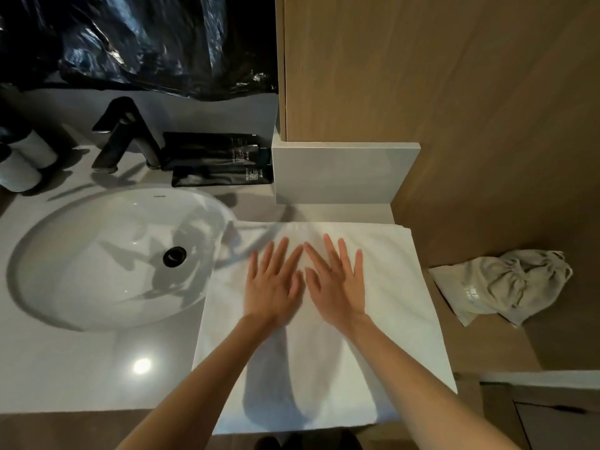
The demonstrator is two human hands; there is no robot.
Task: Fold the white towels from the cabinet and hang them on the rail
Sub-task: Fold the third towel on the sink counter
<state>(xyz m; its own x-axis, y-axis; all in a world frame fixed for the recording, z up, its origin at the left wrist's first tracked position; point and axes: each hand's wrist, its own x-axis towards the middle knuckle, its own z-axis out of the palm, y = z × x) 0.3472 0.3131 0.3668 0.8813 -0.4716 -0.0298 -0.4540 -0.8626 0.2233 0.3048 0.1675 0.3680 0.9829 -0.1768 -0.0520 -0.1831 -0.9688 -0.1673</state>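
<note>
Pressure is applied now: left hand (274,287) and right hand (334,284) are spread flat, thumbs almost touching, on the white towel (389,319). The white towel is laid folded on the tabletop (81,368), just beside the sink (97,271). Soft, light, limp cloth is expected; hold is best taken at two corners of one edge, so the layers are kept together without sagging.
</note>
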